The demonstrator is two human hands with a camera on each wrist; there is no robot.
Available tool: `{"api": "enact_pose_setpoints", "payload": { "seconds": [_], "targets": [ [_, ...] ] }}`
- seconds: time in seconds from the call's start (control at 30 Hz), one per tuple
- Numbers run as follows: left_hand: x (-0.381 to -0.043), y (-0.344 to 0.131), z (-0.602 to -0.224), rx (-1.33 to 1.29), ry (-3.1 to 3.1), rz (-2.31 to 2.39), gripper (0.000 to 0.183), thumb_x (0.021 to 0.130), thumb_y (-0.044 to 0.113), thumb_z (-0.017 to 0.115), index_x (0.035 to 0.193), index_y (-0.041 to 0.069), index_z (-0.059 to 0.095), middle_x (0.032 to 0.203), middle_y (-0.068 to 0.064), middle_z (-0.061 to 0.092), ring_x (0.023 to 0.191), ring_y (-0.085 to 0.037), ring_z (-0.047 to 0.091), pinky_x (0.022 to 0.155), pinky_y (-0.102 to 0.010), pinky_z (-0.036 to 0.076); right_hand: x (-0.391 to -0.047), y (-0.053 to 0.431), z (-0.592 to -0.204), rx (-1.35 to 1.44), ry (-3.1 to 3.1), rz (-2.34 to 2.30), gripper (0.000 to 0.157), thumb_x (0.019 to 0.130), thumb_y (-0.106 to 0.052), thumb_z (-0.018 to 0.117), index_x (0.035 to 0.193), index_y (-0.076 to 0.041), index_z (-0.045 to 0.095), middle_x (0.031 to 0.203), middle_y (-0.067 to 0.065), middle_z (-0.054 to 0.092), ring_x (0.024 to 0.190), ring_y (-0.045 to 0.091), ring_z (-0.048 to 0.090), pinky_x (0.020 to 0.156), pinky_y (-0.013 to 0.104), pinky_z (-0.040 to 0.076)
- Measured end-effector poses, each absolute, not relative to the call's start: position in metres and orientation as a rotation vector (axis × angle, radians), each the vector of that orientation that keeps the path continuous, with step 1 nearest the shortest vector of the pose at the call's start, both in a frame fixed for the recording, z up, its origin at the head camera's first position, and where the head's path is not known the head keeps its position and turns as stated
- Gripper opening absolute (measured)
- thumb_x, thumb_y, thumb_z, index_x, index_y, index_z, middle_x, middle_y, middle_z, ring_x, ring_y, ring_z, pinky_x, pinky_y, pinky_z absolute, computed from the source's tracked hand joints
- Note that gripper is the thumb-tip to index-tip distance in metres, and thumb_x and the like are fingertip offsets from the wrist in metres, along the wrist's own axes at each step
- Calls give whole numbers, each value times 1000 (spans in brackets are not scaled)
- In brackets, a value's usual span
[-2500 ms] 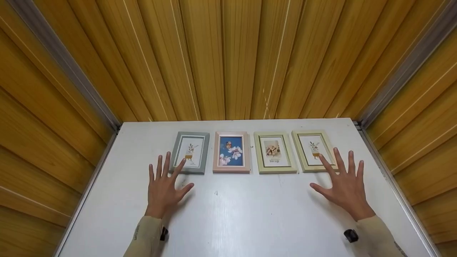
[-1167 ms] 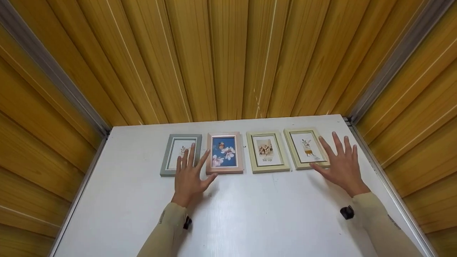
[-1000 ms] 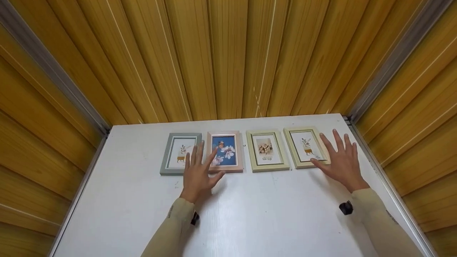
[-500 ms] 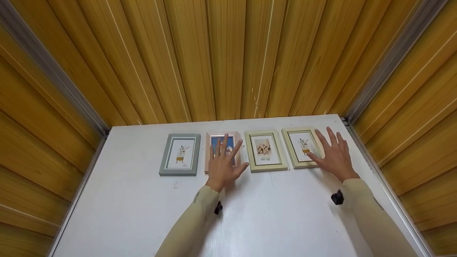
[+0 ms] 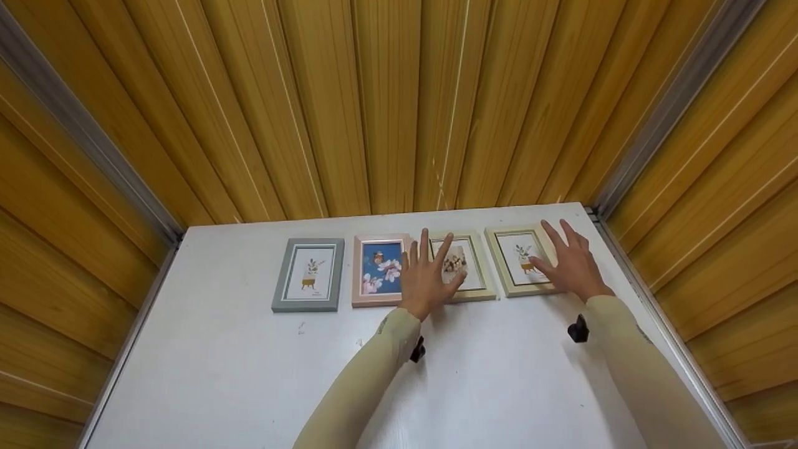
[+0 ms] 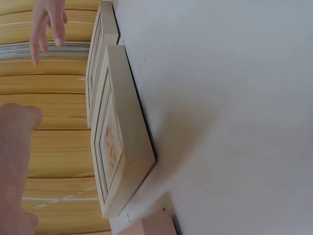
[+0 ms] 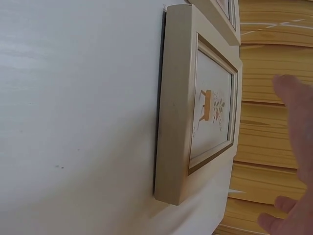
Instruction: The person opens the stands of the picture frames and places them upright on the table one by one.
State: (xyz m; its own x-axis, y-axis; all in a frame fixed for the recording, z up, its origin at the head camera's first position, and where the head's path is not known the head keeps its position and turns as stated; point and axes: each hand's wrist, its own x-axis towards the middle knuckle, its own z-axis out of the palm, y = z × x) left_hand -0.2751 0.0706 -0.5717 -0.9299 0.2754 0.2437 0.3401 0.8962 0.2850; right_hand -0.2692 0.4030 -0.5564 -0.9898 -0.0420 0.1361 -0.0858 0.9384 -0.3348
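Two light yellow-green picture frames lie side by side at the right of a row: one with a bouquet picture [image 5: 477,268], one with a potted-plant picture [image 5: 511,255]. My left hand [image 5: 427,280] hovers over the left part of the bouquet frame, fingers spread, holding nothing. The left wrist view shows a gap between that hand [image 6: 14,161] and the frame [image 6: 129,112]. Over the right side of the potted-plant frame, my right hand [image 5: 573,268] is held with loosely spread fingers. In the right wrist view it stays apart from the frame [image 7: 178,107].
Further left on the white table [image 5: 237,374] lie a pink picture frame [image 5: 377,299] with blossoms on blue and a grey-blue picture frame [image 5: 280,274] with a potted plant. Wood-look panels [image 5: 386,106] wall in the back and both sides. Metal rails [image 5: 661,131] run along the corners.
My left hand has travelled rightward from the grey-blue frame, across the pink one, to the bouquet frame. The right hand has moved slightly left and farther over its frame. The frames keep their order.
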Motion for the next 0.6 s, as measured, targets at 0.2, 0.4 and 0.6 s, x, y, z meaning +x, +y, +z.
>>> {"api": "enact_pose_setpoints", "payload": {
  "seconds": [0.2,0.4,0.6],
  "targets": [
    [-280,102,-568,-486,-2977,-488,93,91,76,52,166,37,11,172,-14,9,153,-38,26,120,-57,26,-273,406,-558,36,-3007,570,90,98,-52,65,166,-27,12,168,25,7,144,59,18,104,79,28],
    [-275,133,-569,-452,-2978,-571,101,88,82,48,166,28,14,169,-15,20,149,-35,35,119,-53,31,-272,406,-564,-43,-3042,615,89,99,-47,65,167,-26,11,167,27,8,142,59,22,103,78,32],
    [-265,166,-564,-478,-2918,-786,104,88,78,55,165,18,20,165,-17,30,144,-35,43,111,-49,44,-270,405,-572,-69,-3042,645,87,100,-39,66,166,-19,14,163,33,13,136,62,27,102,77,34]
  ]
}}
